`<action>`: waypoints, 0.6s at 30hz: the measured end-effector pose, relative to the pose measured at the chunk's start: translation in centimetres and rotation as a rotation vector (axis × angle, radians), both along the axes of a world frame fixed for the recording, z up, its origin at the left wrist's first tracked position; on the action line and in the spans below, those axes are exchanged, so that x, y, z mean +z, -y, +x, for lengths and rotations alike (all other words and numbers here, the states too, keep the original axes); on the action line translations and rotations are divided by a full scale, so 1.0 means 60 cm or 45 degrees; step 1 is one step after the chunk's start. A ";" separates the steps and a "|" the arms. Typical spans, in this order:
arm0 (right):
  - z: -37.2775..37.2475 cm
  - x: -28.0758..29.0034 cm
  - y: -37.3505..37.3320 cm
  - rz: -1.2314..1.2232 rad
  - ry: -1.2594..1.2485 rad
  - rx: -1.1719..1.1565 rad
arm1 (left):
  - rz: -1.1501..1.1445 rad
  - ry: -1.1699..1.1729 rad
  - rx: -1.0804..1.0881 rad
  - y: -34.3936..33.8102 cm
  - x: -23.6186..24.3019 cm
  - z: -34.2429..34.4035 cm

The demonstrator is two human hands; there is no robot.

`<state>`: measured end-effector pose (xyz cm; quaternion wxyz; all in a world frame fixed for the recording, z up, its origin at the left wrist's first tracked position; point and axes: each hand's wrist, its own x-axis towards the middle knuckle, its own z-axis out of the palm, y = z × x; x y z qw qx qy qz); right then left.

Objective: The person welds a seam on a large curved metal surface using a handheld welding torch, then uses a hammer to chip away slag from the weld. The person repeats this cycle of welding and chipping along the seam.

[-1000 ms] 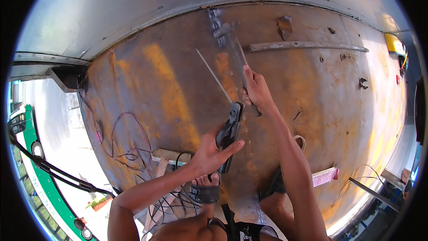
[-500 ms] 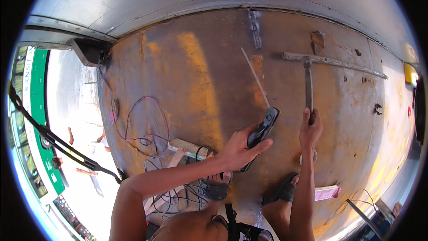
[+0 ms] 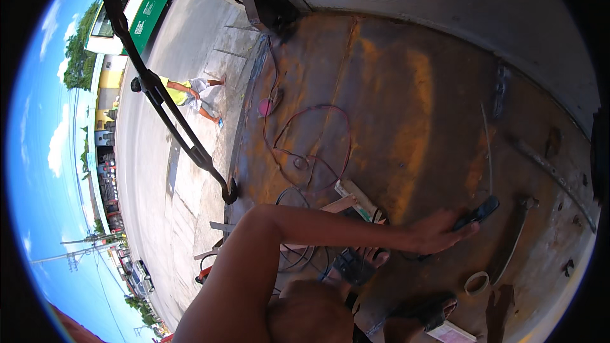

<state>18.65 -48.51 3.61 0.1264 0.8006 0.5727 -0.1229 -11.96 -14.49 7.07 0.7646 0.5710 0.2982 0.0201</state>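
Note:
My left hand (image 3: pixel 438 232) is wrapped round a black welding electrode holder (image 3: pixel 478 212). A thin welding rod (image 3: pixel 487 146) sticks out from its tip toward the wall. Right of it, a hammer (image 3: pixel 513 241) lies on the rusty metal floor (image 3: pixel 387 121), its head toward the bar. My right hand (image 3: pixel 500 308), dark in shadow, is just below the hammer's handle end and apart from it, its fingers seemingly spread. Beside the handle lies a pale ring (image 3: pixel 476 283).
A long metal bar (image 3: pixel 556 178) lies at the right. Red cord (image 3: pixel 348 133) loops across the floor; dark cables and wood pieces (image 3: pixel 359 200) are near my feet. A black turnbuckle rod (image 3: pixel 171 114) crosses the open left side. Outside, a person (image 3: pixel 190 91) is beside the floor's edge.
The view has swung left, showing more of the street. My right hand has let go of the hammer and drawn back toward me. My left hand still holds the electrode holder.

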 end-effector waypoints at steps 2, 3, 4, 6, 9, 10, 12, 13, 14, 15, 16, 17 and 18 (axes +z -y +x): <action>-0.110 0.045 -0.020 -0.122 -0.273 0.084 | -0.005 -0.014 0.029 0.002 -0.002 -0.010; -0.167 0.074 -0.024 -0.182 -0.387 0.009 | -0.036 0.028 -0.013 0.001 -0.004 0.010; -0.234 0.071 -0.047 -0.256 -0.584 -0.005 | -0.048 -0.022 0.009 0.000 0.002 -0.002; -0.325 0.076 -0.071 -0.348 -0.788 -0.068 | -0.057 -0.012 0.009 -0.005 0.004 0.006; -0.388 0.086 -0.084 -0.474 -0.941 -0.130 | -0.042 -0.012 -0.045 0.006 -0.014 0.025; -0.393 0.092 -0.092 -0.515 -0.961 -0.130 | -0.019 -0.048 -0.096 0.005 -0.025 0.023; -0.382 0.089 -0.123 -0.598 -1.070 0.002 | 0.026 -0.089 -0.037 -0.007 -0.014 -0.002; -0.372 0.093 -0.133 -0.641 -1.106 0.028 | 0.029 -0.035 0.020 -0.009 -0.004 0.000; -0.369 0.099 -0.142 -0.698 -1.163 0.068 | 0.033 -0.039 0.014 -0.008 0.000 -0.007; -0.356 0.102 -0.152 -0.724 -1.213 0.086 | 0.052 -0.042 0.010 -0.011 0.001 -0.001; -0.349 0.111 -0.154 -0.774 -1.287 0.106 | 0.010 -0.052 -0.041 -0.008 0.003 0.005; -0.336 0.120 -0.160 -0.800 -1.342 0.089 | -0.034 -0.067 -0.088 -0.003 0.004 0.012; -0.328 0.130 -0.167 -0.825 -1.407 0.093 | -0.064 -0.095 -0.131 0.003 0.002 0.014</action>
